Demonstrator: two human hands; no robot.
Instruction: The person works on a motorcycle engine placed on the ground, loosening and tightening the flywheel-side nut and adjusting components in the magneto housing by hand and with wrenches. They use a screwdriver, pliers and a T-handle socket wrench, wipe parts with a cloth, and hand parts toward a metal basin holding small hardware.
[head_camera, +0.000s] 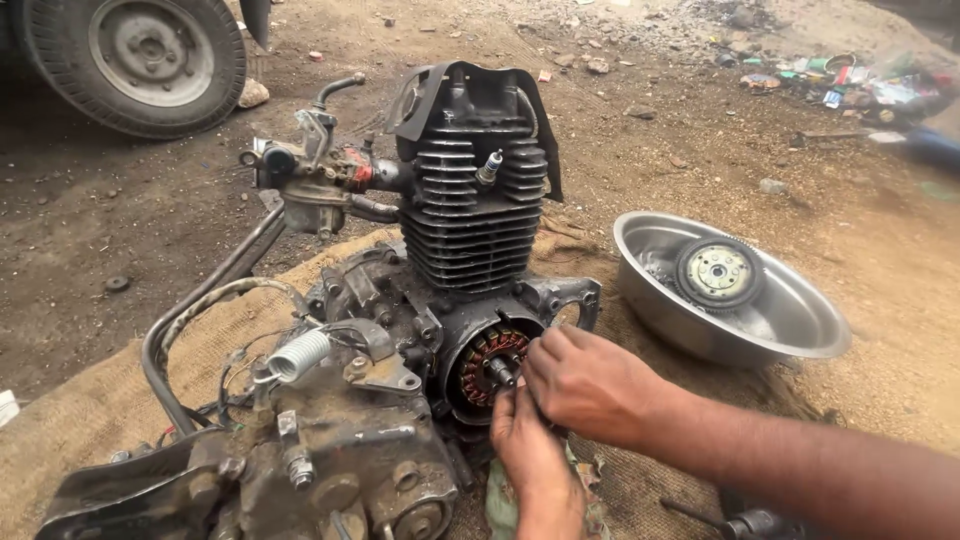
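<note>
Nearest the camera, the left hand (528, 452) rises from the bottom edge with its fingers curled up toward the exposed stator (487, 362), a ring of copper-wound coils set in the open side of a grimy motorcycle engine (400, 330). Whether this hand pinches a small part cannot be told; its fingertips are hidden behind the other hand. Just above it, the right hand (590, 383) comes in from the right, forearm lying across the lower frame, fingers bent and closed toward the short shaft stub (500, 372) at the stator's centre; no tool shows in it. Both hands sit just right of and below the stator, touching or nearly touching its rim, with the right hand the nearer to the shaft. That shaft's axis points out of the engine's side, toward the hands. A greenish rag (500, 505) lies under the left wrist. The engine rests on brown sacking (120, 400) spread over dirt, its finned cylinder (465, 215) upright, a spark plug (489, 166) projecting, the carburettor (310, 175) to the left. Farther right, well apart, a steel bowl (800, 320) holds a round toothed rotor (717, 273). Beyond, a vehicle tyre (135, 55) stands top left.
</note>
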